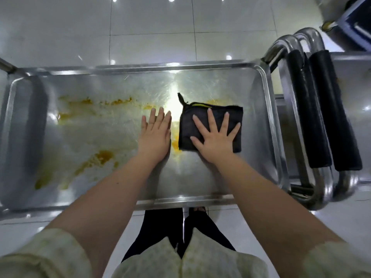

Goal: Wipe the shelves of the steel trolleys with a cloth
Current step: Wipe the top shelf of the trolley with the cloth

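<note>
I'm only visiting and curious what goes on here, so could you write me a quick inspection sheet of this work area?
Surface: steel trolley shelf with a raised rim; orange-yellow smears across its left and middle.
Job's things: folded black cloth lying on the shelf's right part.
Clutter: nothing seen.
Hands: right hand pressed flat on the cloth, fingers spread; left hand flat on the steel beside it.
Cables: nothing seen.
Surroundings: pale tiled floor; steel handles with black grips at the right.

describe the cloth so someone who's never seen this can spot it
Find the large steel trolley shelf filling the middle of the view. On its right half, a folded cloth lies under the flat right hand. It is the only dark thing on the shelf: black, with a yellow-green strip along its far edge.
</note>
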`<state>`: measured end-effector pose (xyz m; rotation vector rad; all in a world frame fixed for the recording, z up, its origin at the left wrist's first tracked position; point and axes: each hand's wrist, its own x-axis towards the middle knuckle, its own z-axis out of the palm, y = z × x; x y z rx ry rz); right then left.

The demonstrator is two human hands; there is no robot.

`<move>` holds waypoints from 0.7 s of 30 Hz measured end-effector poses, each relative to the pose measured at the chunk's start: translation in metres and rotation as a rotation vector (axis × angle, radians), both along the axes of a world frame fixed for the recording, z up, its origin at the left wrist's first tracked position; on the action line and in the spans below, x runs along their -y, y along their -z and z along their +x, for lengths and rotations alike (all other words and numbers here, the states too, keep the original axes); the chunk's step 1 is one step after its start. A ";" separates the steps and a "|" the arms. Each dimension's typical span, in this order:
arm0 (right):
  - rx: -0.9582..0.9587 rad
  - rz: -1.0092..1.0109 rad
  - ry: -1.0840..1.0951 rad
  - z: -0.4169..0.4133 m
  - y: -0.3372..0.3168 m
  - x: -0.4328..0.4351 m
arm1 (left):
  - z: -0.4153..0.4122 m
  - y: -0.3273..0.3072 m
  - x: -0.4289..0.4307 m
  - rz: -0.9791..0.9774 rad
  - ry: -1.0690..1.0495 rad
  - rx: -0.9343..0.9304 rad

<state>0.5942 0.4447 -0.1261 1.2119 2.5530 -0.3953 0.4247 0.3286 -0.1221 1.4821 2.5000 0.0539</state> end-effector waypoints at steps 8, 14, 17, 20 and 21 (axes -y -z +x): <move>0.029 0.027 0.107 -0.042 0.002 -0.004 | -0.059 0.013 -0.017 -0.042 0.069 0.002; -0.012 0.046 -0.074 0.012 0.001 0.084 | -0.063 0.020 -0.014 0.004 0.079 0.023; 0.010 0.032 -0.140 0.020 0.001 0.110 | -0.063 0.024 -0.014 0.003 0.087 0.017; -0.001 0.048 -0.100 -0.002 -0.001 0.084 | -0.064 0.024 -0.015 0.006 0.091 0.012; -0.003 0.055 -0.063 -0.015 -0.001 0.068 | -0.064 0.023 -0.016 0.011 0.090 0.016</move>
